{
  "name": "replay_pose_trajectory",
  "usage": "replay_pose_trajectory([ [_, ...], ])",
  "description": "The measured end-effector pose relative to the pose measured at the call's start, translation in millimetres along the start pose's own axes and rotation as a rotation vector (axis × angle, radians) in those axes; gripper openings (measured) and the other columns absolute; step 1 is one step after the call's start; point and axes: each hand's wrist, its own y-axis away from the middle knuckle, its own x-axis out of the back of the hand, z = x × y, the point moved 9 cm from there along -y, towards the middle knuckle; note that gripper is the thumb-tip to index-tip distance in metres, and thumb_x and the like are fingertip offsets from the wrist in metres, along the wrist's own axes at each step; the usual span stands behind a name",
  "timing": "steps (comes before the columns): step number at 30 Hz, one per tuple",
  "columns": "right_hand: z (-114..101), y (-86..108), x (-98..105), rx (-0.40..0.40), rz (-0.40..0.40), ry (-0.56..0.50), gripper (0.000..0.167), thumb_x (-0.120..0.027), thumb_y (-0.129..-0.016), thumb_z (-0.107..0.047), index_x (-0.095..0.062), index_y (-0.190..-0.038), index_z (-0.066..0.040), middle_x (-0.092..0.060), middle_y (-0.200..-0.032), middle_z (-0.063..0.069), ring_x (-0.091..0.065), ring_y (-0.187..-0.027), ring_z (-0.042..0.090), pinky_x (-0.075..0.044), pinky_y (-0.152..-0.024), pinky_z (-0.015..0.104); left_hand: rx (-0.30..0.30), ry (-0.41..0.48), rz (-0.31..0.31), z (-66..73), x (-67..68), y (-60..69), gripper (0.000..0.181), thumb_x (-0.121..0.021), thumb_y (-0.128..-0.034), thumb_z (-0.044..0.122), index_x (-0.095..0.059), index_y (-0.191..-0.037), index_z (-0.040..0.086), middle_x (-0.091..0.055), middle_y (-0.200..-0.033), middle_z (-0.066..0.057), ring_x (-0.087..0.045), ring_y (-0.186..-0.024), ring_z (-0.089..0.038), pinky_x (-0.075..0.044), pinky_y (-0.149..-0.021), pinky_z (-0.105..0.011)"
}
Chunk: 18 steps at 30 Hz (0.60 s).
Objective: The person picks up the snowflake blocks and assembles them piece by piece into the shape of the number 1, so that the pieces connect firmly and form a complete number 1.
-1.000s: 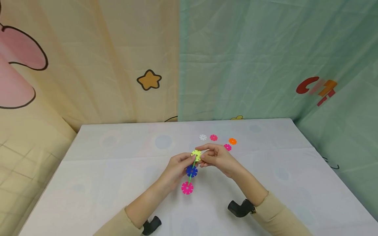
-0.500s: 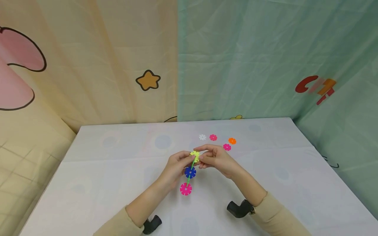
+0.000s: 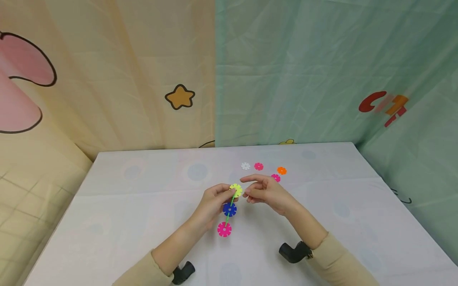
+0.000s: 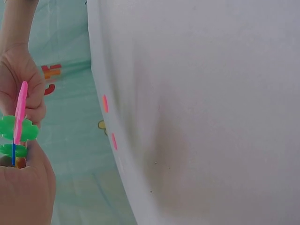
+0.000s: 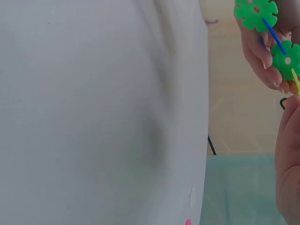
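Right hand [image 3: 268, 193] eased off to 3 o'clock of yellow disc [image 3: 237, 190], fingers released, left hand [image 3: 214, 204] fingers pinching disc chain [image 3: 232, 210]

Multicol. disc chain [image 3: 229, 209] in L hand [image 3: 213, 201]

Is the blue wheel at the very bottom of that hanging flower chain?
No, the blue wheel sits between the yellow wheel and the bottom pink wheel.

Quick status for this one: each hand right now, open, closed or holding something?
Left hand: holding the chain of notched discs near its yellow disc.
Right hand: open, fingers relaxed, holding nothing, close beside the yellow disc.
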Motion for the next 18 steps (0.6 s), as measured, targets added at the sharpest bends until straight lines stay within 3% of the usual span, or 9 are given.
replay_pose_trajectory([
  [11,8,4.0,27,-0.030,0.041,0.017,0.037,-0.062,-0.089,-0.011,-0.053,-0.122,0.002,-0.066,-0.093,0.017,-0.063,-0.084,0.033,-0.054,-0.077,0.032,0.014,-0.005,0.013,-4.1,4.3,2.5,0.031,-0.059,-0.0927,0.020,-0.058,-0.111,-0.004,-0.065,-0.094,-0.007,-0.063,-0.085,-0.015,-0.050,-0.076,-0.023],
  [18,14,5.6,54,-0.062,0.069,-0.119,0.032,-0.063,-0.088,-0.009,-0.055,-0.119,-0.002,-0.066,-0.088,0.007,-0.062,-0.078,0.022,-0.053,-0.077,0.030,0.003,-0.002,0.019,-5.7,8.9,2.5,0.028,-0.058,-0.0930,0.018,-0.059,-0.110,-0.004,-0.065,-0.093,-0.006,-0.063,-0.085,-0.015,-0.050,-0.075,-0.023],
])
